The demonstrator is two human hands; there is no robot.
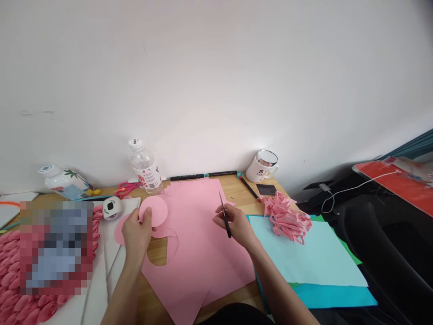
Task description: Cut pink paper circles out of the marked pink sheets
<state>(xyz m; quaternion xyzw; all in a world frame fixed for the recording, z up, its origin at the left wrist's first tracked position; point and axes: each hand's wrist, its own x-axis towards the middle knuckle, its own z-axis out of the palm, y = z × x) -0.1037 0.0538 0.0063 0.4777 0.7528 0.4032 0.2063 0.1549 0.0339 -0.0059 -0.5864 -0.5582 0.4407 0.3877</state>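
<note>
My left hand (137, 232) pinches a cut-out pink paper circle (154, 211) and holds it just above the desk. Under it lies a large pink paper sheet (199, 243) with a round hole cut from its left edge, the wood showing through. My right hand (237, 223) rests on that sheet with its fingers closed around small black scissors (224, 216), whose blades point up and away from me. The blades look closed.
Along the wall stand a clear water bottle (145, 168), a white mug (262, 166), black markers (203, 175) and pink-handled scissors (126, 187). A heap of pink paper strips (287, 217) lies on light blue sheets (311, 257). A white punch (111, 206) and pink paper roses (13, 271) sit left.
</note>
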